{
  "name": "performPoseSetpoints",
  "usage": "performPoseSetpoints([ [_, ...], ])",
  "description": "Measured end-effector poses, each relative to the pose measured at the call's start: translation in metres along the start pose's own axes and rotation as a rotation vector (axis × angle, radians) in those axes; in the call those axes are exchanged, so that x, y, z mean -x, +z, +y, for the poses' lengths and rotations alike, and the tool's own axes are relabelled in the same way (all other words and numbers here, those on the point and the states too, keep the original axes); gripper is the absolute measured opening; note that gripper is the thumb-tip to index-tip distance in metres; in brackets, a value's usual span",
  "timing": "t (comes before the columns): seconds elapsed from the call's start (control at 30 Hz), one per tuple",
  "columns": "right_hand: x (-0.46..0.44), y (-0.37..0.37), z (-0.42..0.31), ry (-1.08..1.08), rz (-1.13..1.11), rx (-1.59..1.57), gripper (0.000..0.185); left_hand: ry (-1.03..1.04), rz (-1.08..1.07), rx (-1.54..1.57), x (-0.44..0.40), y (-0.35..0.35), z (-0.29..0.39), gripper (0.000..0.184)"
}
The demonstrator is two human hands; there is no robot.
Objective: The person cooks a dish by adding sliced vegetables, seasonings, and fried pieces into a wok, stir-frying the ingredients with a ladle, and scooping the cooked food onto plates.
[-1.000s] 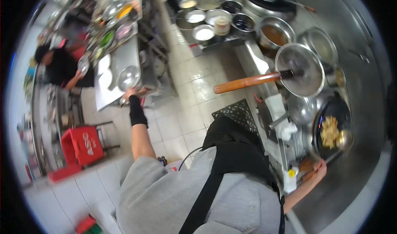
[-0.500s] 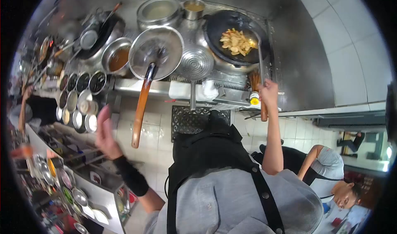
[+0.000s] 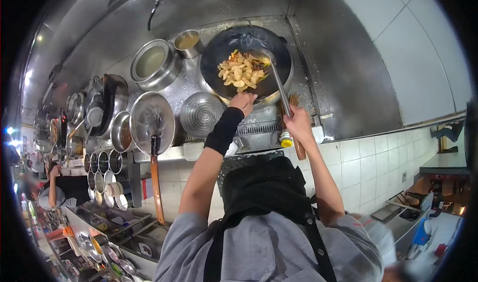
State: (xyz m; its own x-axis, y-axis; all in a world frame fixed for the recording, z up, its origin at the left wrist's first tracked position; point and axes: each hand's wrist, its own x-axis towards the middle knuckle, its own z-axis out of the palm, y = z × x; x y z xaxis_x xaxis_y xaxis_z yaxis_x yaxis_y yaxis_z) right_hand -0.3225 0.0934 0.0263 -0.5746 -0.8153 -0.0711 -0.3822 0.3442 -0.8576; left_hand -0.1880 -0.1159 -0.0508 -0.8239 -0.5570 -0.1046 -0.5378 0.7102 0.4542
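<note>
My right hand (image 3: 298,124) is wrapped round the long handle of a ladle (image 3: 280,85), metal above and wood at the lower end. The ladle's bowl rests inside a black wok (image 3: 211,58), beside pale cooked pieces (image 3: 240,72) with some red and green bits. At the wok's near rim, my left hand (image 3: 243,102) is closed on the edge, its fingers partly hidden; a black band (image 3: 224,130) covers that wrist. Below the wok, near my right hand, are a yellow-capped bottle (image 3: 286,138) and a bamboo brush (image 3: 293,100).
Left of the wok lie a perforated skimmer (image 3: 201,113) and a wide strainer (image 3: 149,117) whose wooden handle juts over the stove edge. A lidless pot (image 3: 139,77) and a small metal container (image 3: 191,50) stand behind. Several seasoning bowls (image 3: 103,162) sit farther left, near another person (image 3: 52,195).
My left hand has come from the open air at the left to the wok's near rim and closed there. My right hand keeps the ladle. The camera view has shifted.
</note>
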Motion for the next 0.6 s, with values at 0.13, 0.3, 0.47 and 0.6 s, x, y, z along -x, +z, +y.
performPoseSetpoints([
  [0.13,0.023,-0.067,-0.028,-0.014,-0.228,0.098,0.026,0.021,0.236,0.109,-0.008,0.033,-0.005,0.035],
  [0.3,0.027,-0.089,-0.057,0.166,-0.507,0.141,0.037,-0.004,0.308,0.301,0.006,0.025,0.013,0.026],
  [0.47,0.012,-0.052,-0.015,-0.052,-0.391,0.255,0.029,0.065,0.364,0.391,0.042,0.021,0.049,0.029],
  [0.6,0.014,-0.023,0.017,-0.237,-0.229,0.264,0.038,0.082,0.381,0.123,0.089,0.092,0.043,0.017],
])
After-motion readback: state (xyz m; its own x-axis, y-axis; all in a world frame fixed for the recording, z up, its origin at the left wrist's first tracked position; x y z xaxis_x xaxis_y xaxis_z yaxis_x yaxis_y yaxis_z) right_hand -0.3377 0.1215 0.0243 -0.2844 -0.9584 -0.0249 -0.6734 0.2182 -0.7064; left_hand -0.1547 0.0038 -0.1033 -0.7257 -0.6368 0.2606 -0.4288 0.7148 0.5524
